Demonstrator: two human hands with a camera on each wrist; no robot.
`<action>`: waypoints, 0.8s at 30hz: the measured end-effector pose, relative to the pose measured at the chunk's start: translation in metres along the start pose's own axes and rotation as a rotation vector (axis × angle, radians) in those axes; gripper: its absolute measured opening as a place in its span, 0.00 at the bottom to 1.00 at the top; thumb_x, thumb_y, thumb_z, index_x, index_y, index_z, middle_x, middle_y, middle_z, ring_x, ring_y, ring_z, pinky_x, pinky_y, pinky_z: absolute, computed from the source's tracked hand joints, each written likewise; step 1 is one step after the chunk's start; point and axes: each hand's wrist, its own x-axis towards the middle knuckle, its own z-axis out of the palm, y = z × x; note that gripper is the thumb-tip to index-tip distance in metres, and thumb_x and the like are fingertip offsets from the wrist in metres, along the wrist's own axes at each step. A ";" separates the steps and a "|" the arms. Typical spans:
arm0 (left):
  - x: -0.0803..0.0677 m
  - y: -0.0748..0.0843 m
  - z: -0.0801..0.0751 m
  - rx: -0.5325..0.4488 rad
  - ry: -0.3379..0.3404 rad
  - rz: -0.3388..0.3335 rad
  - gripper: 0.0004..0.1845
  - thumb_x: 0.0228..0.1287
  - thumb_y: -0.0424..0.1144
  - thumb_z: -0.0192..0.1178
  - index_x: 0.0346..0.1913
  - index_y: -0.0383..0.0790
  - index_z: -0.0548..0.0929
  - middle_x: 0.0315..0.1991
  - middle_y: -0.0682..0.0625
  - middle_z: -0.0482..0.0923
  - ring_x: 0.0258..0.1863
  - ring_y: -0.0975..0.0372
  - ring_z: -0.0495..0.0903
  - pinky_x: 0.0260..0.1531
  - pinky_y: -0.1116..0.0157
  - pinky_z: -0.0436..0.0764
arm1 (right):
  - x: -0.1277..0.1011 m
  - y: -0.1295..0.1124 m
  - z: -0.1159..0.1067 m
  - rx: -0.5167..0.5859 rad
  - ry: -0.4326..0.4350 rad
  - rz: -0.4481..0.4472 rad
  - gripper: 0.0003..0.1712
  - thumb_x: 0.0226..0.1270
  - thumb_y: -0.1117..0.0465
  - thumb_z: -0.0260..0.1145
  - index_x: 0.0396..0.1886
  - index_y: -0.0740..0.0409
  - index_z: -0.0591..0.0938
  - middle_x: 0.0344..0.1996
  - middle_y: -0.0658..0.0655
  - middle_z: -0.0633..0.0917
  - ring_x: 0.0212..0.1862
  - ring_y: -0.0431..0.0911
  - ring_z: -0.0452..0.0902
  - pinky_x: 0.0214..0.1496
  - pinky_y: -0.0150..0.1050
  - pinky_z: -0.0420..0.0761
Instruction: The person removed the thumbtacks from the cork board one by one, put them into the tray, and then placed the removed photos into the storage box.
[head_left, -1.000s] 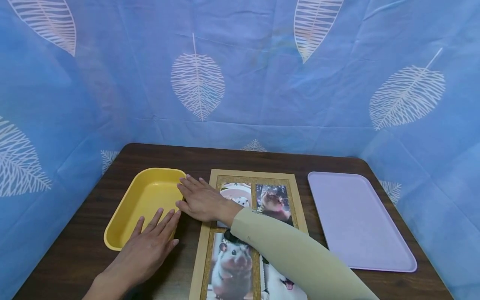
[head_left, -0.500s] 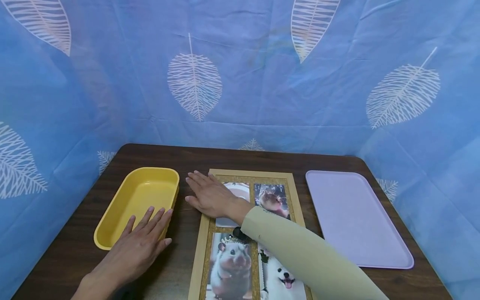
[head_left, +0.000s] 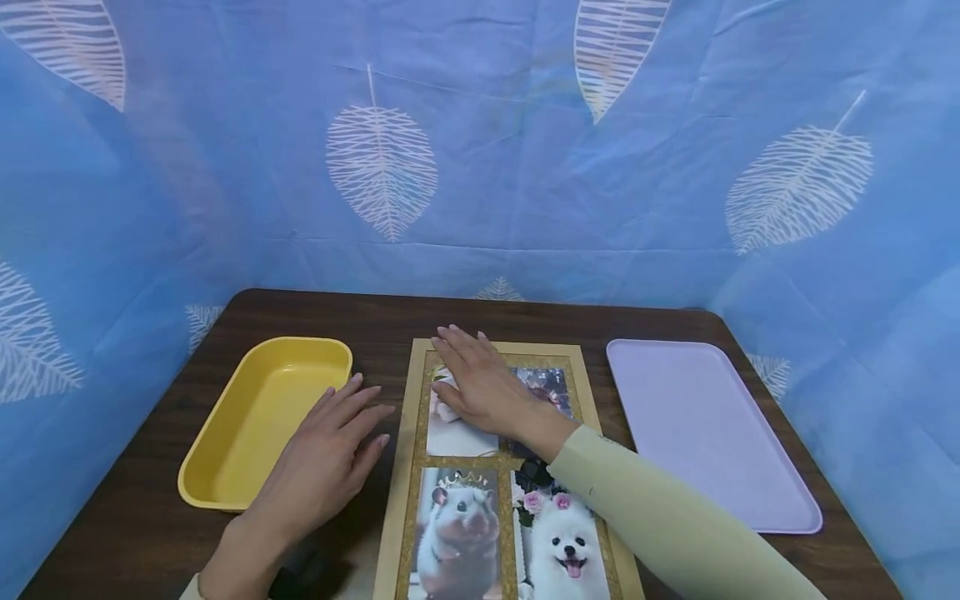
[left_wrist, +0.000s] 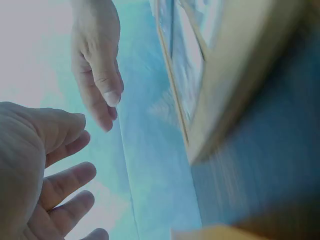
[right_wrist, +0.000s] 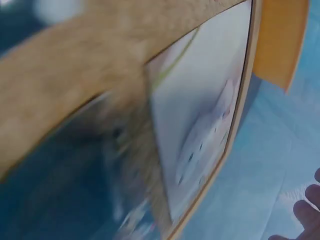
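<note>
My right hand [head_left: 487,387] hovers with extended fingers over the upper left part of a wooden photo frame [head_left: 411,417], hiding some of its pictures. The frame holds several animal photos, among them a crowned hamster [head_left: 459,533] at lower left and a white fluffy dog [head_left: 568,550] at lower right. My left hand [head_left: 322,454] is in the air between the frame and a yellow tray [head_left: 262,408], fingers spread and slightly bent, overlapping the tray's right side. Neither hand holds anything. In the left wrist view, both hands appear apart from the frame's edge.
A flat lilac tray [head_left: 712,433] lies right of the photo frame. Everything rests on a dark brown wooden table [head_left: 375,321]. Blue cloth [head_left: 510,167] with white leaf prints hangs behind and around the table.
My right hand has moved right, from the yellow tray's edge to over the photo frame. The yellow tray sits farther left than before. My left hand has left it and shifted right.
</note>
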 end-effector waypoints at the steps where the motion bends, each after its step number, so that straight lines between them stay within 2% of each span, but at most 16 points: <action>1: 0.005 0.003 0.002 -0.003 0.013 0.011 0.21 0.67 0.44 0.74 0.61 0.44 0.87 0.69 0.43 0.80 0.78 0.47 0.68 0.77 0.39 0.63 | -0.004 0.002 -0.001 0.000 0.024 0.003 0.38 0.86 0.47 0.55 0.84 0.60 0.60 0.84 0.62 0.59 0.85 0.56 0.51 0.85 0.60 0.54; 6: 0.028 0.011 0.018 -0.029 0.041 0.041 0.21 0.67 0.44 0.74 0.60 0.43 0.88 0.68 0.43 0.81 0.79 0.47 0.67 0.78 0.40 0.63 | -0.025 0.013 -0.004 0.003 0.107 0.050 0.37 0.84 0.49 0.58 0.83 0.60 0.62 0.82 0.64 0.63 0.83 0.60 0.56 0.82 0.65 0.58; 15: 0.063 0.011 0.057 -0.101 0.021 0.038 0.24 0.69 0.42 0.73 0.65 0.40 0.84 0.68 0.40 0.80 0.78 0.44 0.68 0.77 0.39 0.62 | -0.060 0.046 -0.005 -0.032 0.144 0.115 0.38 0.81 0.51 0.64 0.81 0.64 0.64 0.80 0.67 0.65 0.80 0.62 0.61 0.80 0.66 0.61; 19: 0.070 0.007 0.070 -0.109 -0.036 0.036 0.26 0.70 0.44 0.72 0.68 0.40 0.82 0.71 0.40 0.77 0.78 0.43 0.67 0.77 0.38 0.62 | -0.071 0.059 -0.005 -0.037 0.118 0.139 0.40 0.80 0.51 0.65 0.81 0.66 0.64 0.80 0.68 0.65 0.80 0.62 0.62 0.80 0.64 0.62; 24: 0.080 0.005 0.076 -0.096 -0.185 0.052 0.35 0.71 0.52 0.70 0.75 0.41 0.76 0.78 0.41 0.68 0.83 0.45 0.58 0.79 0.37 0.58 | -0.081 0.070 -0.007 -0.030 0.065 0.170 0.40 0.81 0.50 0.63 0.82 0.65 0.62 0.81 0.67 0.63 0.80 0.63 0.61 0.80 0.63 0.63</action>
